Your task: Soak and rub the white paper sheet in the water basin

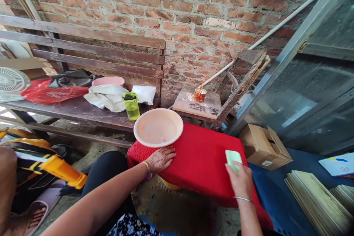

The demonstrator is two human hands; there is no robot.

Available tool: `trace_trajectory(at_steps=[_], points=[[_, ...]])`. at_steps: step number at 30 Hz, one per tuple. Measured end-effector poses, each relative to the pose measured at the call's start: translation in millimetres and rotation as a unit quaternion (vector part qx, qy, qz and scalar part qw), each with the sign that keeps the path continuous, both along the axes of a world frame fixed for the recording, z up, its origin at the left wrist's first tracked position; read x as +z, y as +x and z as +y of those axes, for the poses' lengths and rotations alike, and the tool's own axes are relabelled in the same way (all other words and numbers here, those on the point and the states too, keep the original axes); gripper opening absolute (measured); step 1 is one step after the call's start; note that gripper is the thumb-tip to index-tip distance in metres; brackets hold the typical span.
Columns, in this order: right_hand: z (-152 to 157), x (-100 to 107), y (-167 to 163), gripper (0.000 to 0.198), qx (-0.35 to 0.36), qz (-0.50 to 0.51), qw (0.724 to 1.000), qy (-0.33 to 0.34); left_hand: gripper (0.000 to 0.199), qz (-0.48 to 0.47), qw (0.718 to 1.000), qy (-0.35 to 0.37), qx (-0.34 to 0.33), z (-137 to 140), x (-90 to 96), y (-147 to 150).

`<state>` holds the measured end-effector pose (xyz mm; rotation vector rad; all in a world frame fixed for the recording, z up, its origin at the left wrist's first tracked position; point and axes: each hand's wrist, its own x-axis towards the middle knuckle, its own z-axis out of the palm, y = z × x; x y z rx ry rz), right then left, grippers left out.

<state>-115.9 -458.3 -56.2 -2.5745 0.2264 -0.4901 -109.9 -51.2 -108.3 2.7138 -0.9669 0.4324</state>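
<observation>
My right hand [240, 180] grips a pale green folded cloth [233, 158] above the right part of a table or stool covered in red cloth [204, 151]. The fingers curl round its lower end, and the upper part sticks out past them. My left hand [162, 158] lies flat on the red cover near its front left edge, fingers stretched out and holding nothing. Just behind that hand stands a wide, pale pink basin [158, 127] on the cover's left end. A little clear liquid seems to be in its bottom.
A wooden bench [69, 108] bears a green bottle [131, 106], a white cloth [106, 96] and a red plastic bag [55, 94]. Padlocks lie by a tin [200, 95] on a small table. A cardboard box [264, 146] stands right. Another person's foot [34, 217] shows lower left.
</observation>
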Motion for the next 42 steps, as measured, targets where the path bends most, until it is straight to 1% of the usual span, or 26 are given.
trace_trajectory(at_steps=[2, 4, 5, 7, 8, 9, 11, 12, 14, 16, 18, 19, 20, 21, 22, 23, 24, 26, 28, 30, 32, 34, 36, 38, 40, 42], points=[[61, -2, -5, 0.038, 0.116, -0.017, 0.993, 0.009, 0.036, -0.005, 1.0, -0.003, 0.0, 0, -0.6, 0], [114, -5, -16, 0.025, 0.222, -0.01, 0.975, -0.004, 0.036, -0.015, 1.0, -0.002, -0.004, 1, -1.4, 1], [135, -7, -23, 0.023, 0.268, -0.006, 0.963, -0.017, 0.036, -0.02, 1.0, 0.0, -0.009, 1, -1.7, 1], [160, -11, -32, 0.024, 0.33, 0.003, 0.943, -0.04, 0.037, -0.029, 0.999, 0.004, -0.02, 2, -2.3, 2], [163, -12, -33, 0.024, 0.336, 0.011, 0.941, -0.044, 0.037, -0.032, 0.999, 0.004, -0.022, 2, -2.6, 2], [158, -13, -32, 0.025, 0.329, 0.02, 0.943, -0.041, 0.036, -0.034, 0.999, 0.001, -0.02, 2, -2.9, 2], [130, -14, -22, 0.024, 0.275, 0.036, 0.96, -0.019, 0.035, -0.033, 0.999, -0.007, -0.012, 2, -3.5, 3], [107, -14, -15, 0.025, 0.235, 0.042, 0.971, -0.008, 0.035, -0.029, 0.999, -0.012, -0.009, 1, -3.8, 2], [52, -11, -4, 0.032, 0.146, 0.047, 0.988, 0.004, 0.035, -0.022, 1.0, -0.021, -0.008, 1, -4.0, 2], [-7, -8, 3, 0.042, 0.053, 0.056, 0.997, -0.003, 0.035, -0.021, 0.999, -0.026, -0.012, 1, -3.5, 1], [-55, -6, 4, 0.048, -0.086, 0.086, 0.993, -0.005, 0.035, -0.023, 0.999, -0.026, -0.016, 0, -2.3, 1], [-71, -5, 4, 0.049, -0.149, 0.098, 0.984, -0.002, 0.035, -0.023, 0.999, -0.023, -0.017, 0, -1.7, 1], [-80, -6, 5, 0.049, -0.189, 0.101, 0.977, 0.002, 0.035, -0.021, 0.999, -0.02, -0.017, -1, -1.0, 1], [-82, -6, 6, 0.049, -0.2, 0.093, 0.975, 0.006, 0.035, -0.018, 1.0, -0.019, -0.015, -2, -0.4, 1], [-75, -7, 9, 0.049, -0.179, 0.076, 0.981, 0.009, 0.035, -0.014, 1.0, -0.019, -0.013, -2, 0.2, 1], [-62, -8, 13, 0.048, -0.136, 0.055, 0.989, 0.015, 0.035, -0.01, 1.0, -0.02, -0.012, -3, 0.8, 1], [-42, -9, 17, 0.048, -0.081, 0.037, 0.996, 0.023, 0.035, -0.008, 1.0, -0.021, -0.013, -3, 1.4, 1], [11, -10, 25, 0.047, 0.021, 0.02, 0.999, 0.043, 0.035, -0.006, 1.0, -0.024, -0.014, -3, 2.7, 1], [70, -12, 31, 0.042, 0.117, 0.011, 0.991, 0.058, 0.035, -0.006, 1.0, -0.025, -0.015, -3, 3.9, 0], [123, -14, 34, 0.033, 0.2, 0.004, 0.978, 0.05, 0.035, -0.004, 1.0, -0.027, -0.014, -3, 4.8, 0], [162, -15, 37, 0.025, 0.257, 0.007, 0.966, 0.032, 0.035, -0.004, 1.0, -0.027, -0.012, -3, 5.0, -1], [183, -16, 44, 0.021, 0.279, 0.018, 0.96, 0.018, 0.035, -0.005, 1.0, -0.025, -0.013, -2, 4.5, 0], [182, -16, 54, 0.021, 0.276, 0.03, 0.961, 0.016, 0.035, -0.007, 1.0, -0.024, -0.014, -2, 3.8, 0], [158, -14, 68, 0.023, 0.248, 0.043, 0.968, 0.016, 0.035, -0.012, 0.999, -0.026, -0.017, -2, 3.7, 0], [113, -9, 79, 0.03, 0.188, 0.058, 0.98, 0.013, 0.035, -0.013, 0.999, -0.03, -0.02, -2, 4.1, 0], [57, 0, 83, 0.037, 0.088, 0.086, 0.992, 0.013, 0.035, -0.008, 0.999, -0.033, -0.022, -3, 4.8, -1]])
